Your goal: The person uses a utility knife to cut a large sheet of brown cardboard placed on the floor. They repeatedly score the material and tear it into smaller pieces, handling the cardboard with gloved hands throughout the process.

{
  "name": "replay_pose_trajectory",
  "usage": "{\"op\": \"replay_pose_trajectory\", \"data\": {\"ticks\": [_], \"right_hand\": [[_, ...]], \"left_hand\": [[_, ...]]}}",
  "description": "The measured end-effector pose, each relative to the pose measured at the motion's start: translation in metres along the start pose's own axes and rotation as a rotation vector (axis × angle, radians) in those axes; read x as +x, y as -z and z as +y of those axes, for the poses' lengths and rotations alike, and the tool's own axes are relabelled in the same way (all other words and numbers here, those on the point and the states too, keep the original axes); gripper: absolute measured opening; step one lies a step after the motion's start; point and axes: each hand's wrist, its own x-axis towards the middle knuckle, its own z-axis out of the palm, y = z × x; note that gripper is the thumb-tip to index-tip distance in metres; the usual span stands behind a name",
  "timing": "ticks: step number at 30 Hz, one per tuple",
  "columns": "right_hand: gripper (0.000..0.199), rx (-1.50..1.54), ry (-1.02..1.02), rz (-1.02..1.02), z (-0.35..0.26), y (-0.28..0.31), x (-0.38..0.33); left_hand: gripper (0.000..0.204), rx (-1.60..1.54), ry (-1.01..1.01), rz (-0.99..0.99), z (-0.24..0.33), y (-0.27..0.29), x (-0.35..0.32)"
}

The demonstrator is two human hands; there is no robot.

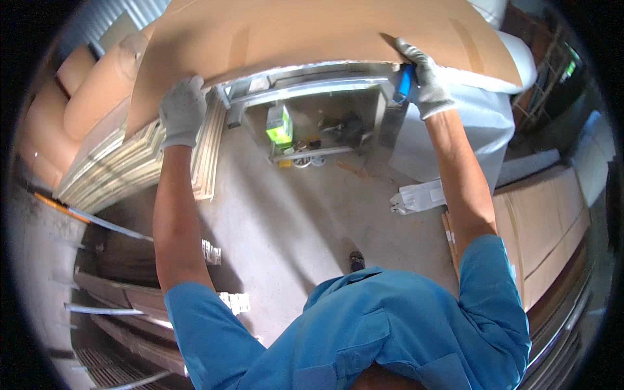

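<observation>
A large brown cardboard sheet (pixel 312 36) spans the top of the view, its near edge running between my hands. My left hand (pixel 183 112), in a pale glove, is closed at the sheet's near left edge; its fingertips are partly hidden. My right hand (pixel 429 81), gloved too, is at the near edge on the right. Between its thumb and fingers sits a blue handheld object (pixel 404 83), whose exact kind I cannot make out. Beneath the sheet shows a metal-framed bench (pixel 312 86).
Long pale strips (pixel 146 159) are stacked at the left, beside large brown rolls (pixel 97 91). A green and white box (pixel 279 125) stands on the bench's lower shelf. Plastic-wrapped material (pixel 471 130) and flat brown cartons (pixel 543 214) are at the right. Racked lengths (pixel 123 296) lie lower left.
</observation>
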Motion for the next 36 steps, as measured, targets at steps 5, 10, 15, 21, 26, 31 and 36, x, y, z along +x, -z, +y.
{"op": "replay_pose_trajectory", "data": {"ticks": [5, 10, 15, 21, 26, 31, 36], "right_hand": [[0.015, -0.124, 0.031, 0.118, -0.003, -0.020, -0.047], [0.010, -0.059, 0.096, 0.189, 0.013, -0.036, -0.100], [0.033, -0.483, -0.012, 0.165, 0.027, 0.000, -0.191], [0.051, -0.476, -0.115, -0.058, 0.063, 0.034, -0.319], [0.053, -0.313, -0.210, -0.070, 0.101, 0.098, -0.396], [0.054, 0.073, -0.603, -0.458, 0.105, 0.160, -0.432], [0.033, -0.144, -0.612, -0.040, 0.119, 0.146, -0.518]], "left_hand": [[0.018, -0.045, 0.062, -0.157, 0.010, 0.025, -0.031], [0.012, -0.099, 0.030, -0.200, 0.029, 0.055, -0.087], [0.007, -0.049, -0.054, -0.205, 0.044, 0.090, -0.156], [0.034, -0.268, 0.257, 0.110, 0.079, 0.164, -0.313], [0.048, -0.598, 1.163, -0.206, 0.219, 0.249, -0.555], [0.038, -0.476, 1.628, -0.770, 0.370, 0.392, -0.792], [0.035, -0.554, 1.935, -1.337, 0.470, 0.578, -0.930]]}}
